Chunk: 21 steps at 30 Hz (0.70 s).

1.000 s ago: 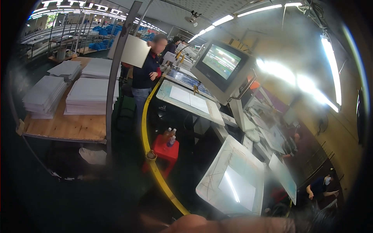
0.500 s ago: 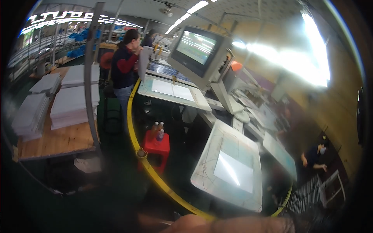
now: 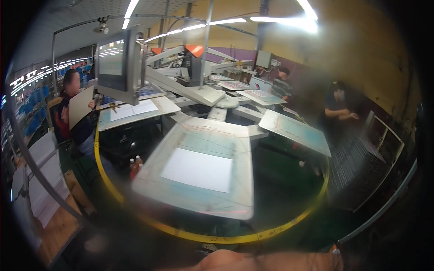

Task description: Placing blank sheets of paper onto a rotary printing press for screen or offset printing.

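As the person's 2 hands are out of view, their grip cannot be told. 1 white sheet (image 3: 197,170) lies flat on the near platen (image 3: 212,133), untouched. Step judged: sheet laid, no handling evident; touching it would call for reaching past the yellow rail (image 3: 212,238).

Front platen (image 3: 208,131) as reference: open gap runs along its right side toward the right-hand platen (image 3: 296,132), while yellow rail (image 3: 212,239) curves across its near side and monitor (image 3: 118,63) obstructs beyond its far left.
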Each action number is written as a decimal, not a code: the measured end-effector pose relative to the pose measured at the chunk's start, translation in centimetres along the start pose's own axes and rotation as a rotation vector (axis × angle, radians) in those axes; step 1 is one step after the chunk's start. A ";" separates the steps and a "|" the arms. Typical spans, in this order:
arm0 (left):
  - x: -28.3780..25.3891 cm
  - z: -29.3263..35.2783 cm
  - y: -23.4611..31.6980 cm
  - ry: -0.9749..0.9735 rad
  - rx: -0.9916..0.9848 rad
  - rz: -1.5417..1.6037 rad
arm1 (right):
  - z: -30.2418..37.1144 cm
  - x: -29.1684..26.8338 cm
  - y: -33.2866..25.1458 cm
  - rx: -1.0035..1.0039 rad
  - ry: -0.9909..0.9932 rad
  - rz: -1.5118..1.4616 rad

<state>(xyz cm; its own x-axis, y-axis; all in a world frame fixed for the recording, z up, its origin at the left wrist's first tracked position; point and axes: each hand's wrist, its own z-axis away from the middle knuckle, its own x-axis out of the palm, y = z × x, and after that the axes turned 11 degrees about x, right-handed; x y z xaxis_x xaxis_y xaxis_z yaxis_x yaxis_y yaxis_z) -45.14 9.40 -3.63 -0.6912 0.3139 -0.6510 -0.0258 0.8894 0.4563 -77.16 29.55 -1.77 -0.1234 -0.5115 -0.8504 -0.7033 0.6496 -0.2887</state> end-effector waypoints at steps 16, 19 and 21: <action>4.4 -4.3 -0.2 -0.139 0.133 0.200 | -3.6 -1.1 3.1 -0.992 0.537 0.361; 4.8 -5.7 -0.4 -0.167 0.216 0.272 | -2.3 -2.6 1.8 -0.255 0.050 0.093; 4.9 -6.9 -0.5 -0.200 0.287 0.343 | -2.2 -3.5 1.0 -0.184 -0.087 0.203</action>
<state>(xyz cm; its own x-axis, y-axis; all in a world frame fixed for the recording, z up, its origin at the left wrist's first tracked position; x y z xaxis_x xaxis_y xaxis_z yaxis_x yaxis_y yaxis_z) -53.47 8.24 -2.84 -0.4724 0.6372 -0.6090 0.3984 0.7707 0.4973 -78.96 30.74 1.86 -0.2196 -0.3258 -0.9196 -0.7863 0.6170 -0.0309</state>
